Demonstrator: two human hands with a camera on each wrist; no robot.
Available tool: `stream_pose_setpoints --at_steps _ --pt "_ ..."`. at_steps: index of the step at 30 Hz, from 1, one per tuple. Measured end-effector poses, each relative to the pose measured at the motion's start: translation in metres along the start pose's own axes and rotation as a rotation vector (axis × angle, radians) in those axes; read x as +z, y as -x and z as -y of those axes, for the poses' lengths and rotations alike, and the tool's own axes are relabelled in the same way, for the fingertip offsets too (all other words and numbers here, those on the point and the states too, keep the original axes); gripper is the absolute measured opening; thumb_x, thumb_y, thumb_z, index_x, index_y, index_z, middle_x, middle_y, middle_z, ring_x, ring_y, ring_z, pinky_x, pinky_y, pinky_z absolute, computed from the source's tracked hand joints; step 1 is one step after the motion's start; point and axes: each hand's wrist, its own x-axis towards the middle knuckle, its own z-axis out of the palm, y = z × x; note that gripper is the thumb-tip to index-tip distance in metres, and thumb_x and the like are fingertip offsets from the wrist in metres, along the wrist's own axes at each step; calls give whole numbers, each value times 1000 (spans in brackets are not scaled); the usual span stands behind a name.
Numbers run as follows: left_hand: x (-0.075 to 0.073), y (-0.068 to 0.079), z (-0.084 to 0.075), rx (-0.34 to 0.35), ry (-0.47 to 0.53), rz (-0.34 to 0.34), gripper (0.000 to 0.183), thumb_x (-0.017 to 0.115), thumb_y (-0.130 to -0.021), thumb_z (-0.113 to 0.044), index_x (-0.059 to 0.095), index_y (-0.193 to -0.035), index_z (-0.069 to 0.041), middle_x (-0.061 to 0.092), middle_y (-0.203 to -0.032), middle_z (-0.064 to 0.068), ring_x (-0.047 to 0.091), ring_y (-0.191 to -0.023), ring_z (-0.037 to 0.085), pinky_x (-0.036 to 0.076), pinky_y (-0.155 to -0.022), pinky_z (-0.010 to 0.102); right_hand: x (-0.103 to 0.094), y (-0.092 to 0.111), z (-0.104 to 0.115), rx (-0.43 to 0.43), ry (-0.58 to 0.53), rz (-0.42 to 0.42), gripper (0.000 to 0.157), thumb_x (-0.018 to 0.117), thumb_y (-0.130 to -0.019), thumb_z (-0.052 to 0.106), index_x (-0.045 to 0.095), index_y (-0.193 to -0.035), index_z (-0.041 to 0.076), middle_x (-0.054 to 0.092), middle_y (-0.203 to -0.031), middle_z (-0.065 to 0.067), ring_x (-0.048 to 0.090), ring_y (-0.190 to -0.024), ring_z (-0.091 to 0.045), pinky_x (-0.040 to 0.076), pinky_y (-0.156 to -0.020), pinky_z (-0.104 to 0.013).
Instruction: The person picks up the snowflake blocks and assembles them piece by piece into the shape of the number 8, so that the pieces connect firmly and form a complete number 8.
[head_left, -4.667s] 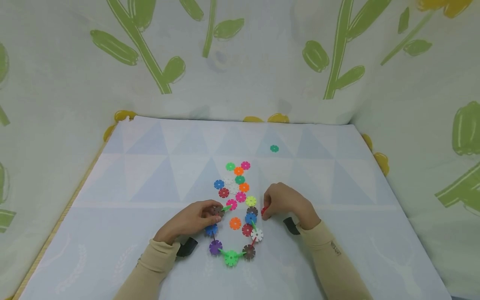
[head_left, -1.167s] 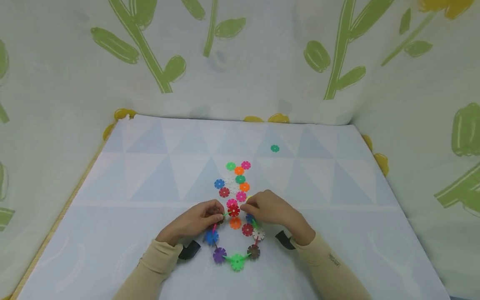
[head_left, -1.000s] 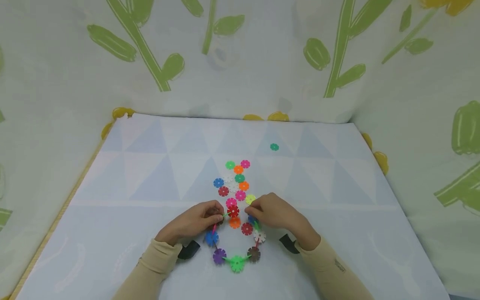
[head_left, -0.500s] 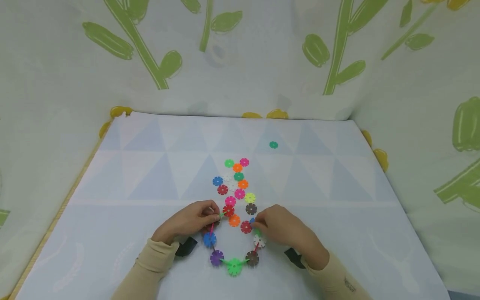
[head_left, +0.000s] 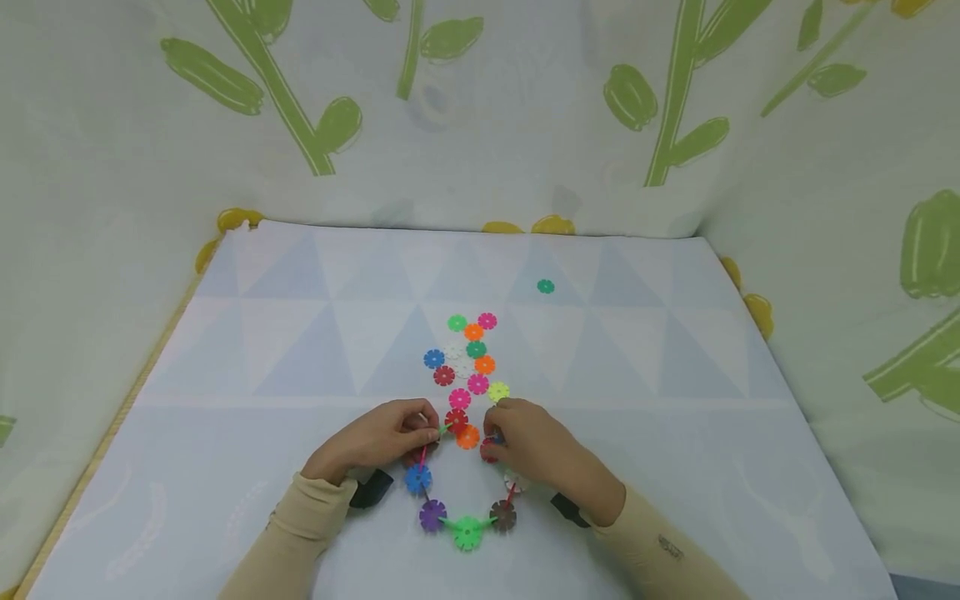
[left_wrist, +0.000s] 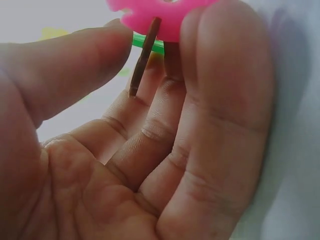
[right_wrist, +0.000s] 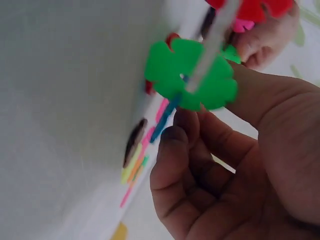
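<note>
One looped disc chain [head_left: 467,534] links both grips: left hand [head_left: 384,436] pinches it near ten o'clock, right hand [head_left: 537,440] near two; uneven tugging could unslot it.

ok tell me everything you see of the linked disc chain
The linked disc chain is an open U of notched, plastic-looking discs, some edge-on. A purple disc, bright green disc and brown disc form its near curve. The left hand grips it near its red end disc, the right hand near the other end.
</note>
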Motion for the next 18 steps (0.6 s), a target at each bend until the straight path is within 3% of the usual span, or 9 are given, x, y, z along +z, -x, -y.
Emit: stream_pose_setpoints --at_steps 7,18 --pt "0 -1 0 -1 6 2 12 63 -102 -22 62 -105 -10 67 -82 0 61 -69 15 54 -64 29 3 -11 0 20 17 54 26 89 -79 28 71 -93 16 59 -81 7 54 -79 -9 51 -69 -21" --pt "1 0 -1 -12 61 12 12 62 -103 -19 61 -105 -8 69 -84 2 64 -70 16 57 -66 30 -3 -32 -2 79 12 1 24 88 -81 31 70 -84 14 58 -77 4 52 -74 -10 46 -64 -21"
